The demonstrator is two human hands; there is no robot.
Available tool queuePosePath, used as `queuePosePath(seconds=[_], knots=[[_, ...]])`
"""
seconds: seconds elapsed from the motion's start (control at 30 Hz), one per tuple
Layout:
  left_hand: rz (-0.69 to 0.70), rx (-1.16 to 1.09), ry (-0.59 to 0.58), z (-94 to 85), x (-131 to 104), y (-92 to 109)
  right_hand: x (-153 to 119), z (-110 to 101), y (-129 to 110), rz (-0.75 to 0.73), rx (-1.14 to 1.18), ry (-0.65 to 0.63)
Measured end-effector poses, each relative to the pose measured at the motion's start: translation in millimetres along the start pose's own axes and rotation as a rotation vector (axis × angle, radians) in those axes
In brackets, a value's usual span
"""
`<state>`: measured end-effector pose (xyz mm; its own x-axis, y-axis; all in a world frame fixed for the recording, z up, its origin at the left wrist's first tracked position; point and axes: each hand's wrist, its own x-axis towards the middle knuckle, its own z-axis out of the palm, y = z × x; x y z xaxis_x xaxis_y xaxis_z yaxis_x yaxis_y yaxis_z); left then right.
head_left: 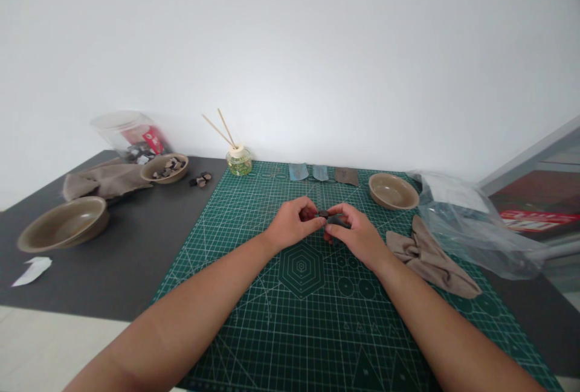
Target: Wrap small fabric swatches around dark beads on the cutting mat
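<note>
Over the middle of the green cutting mat, both my hands meet around a small dark brown piece. My left hand pinches it from the left between thumb and fingers. From the other side, my right hand grips it with its thumb and fingertips. The piece is too small to name; it resembles the dark chunks in the bowl at the left. Part of it is hidden by my fingertips.
Bowl of brown and black pieces, loose pieces, plastic jar, cloth and another bowl stand left. A reed diffuser and small fabric squares lie behind. Right: bowl, brown cloth, plastic bag.
</note>
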<state>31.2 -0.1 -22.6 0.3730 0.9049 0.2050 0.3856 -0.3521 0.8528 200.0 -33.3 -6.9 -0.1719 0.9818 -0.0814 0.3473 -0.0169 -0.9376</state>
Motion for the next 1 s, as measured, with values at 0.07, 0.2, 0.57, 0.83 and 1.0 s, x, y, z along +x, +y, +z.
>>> queuePosePath(seconds=[0.07, 0.2, 0.57, 0.83, 1.0], knots=[[0.006, 0.005, 0.000, -0.1, 0.0, -0.3, 0.1, 0.0, 0.2, -0.001, 0.002, 0.001], [0.005, 0.000, 0.007, 0.3, 0.1, -0.1, -0.2, 0.2, 0.2, -0.004, -0.027, 0.015], [0.009, 0.005, 0.010, 0.3, 0.1, 1.3, 0.3, -0.2, 0.5, -0.022, -0.036, 0.026], [0.019, -0.029, 0.008, 0.4, -0.3, 0.5, 0.1, 0.1, 0.6, -0.005, -0.016, 0.024], [0.023, -0.046, -0.003, 0.6, -0.2, -1.0, -0.1, -0.3, 0.8, -0.010, -0.017, 0.020]])
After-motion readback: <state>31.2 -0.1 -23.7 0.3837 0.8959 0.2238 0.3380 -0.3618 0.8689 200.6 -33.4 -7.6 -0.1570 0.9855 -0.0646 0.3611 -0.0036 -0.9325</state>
